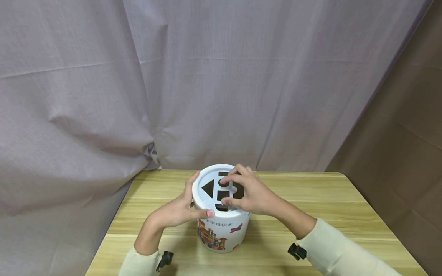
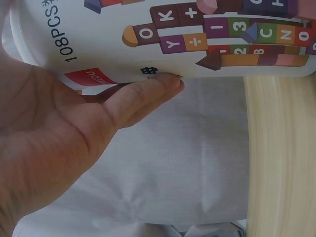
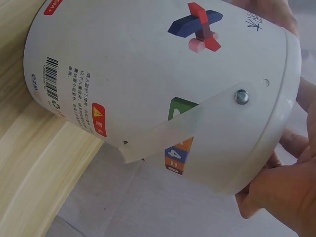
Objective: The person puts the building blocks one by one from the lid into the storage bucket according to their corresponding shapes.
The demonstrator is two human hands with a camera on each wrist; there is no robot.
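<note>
White toy bucket [image 1: 222, 230] upright on the wooden worktop [image 1: 310, 199]; left hand [image 1: 179, 211] grips its side, right hand [image 1: 248, 193] curls over its shape-sorter lid [image 1: 207, 180].

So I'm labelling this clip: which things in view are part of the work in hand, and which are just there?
In the work:
- white bucket
- its lid with shape holes
- left hand, gripping the lid's rim
- right hand, fingers on the lid top

Just there:
- wooden table
- grey curtain
- bucket's handle strap, hanging loose
</note>
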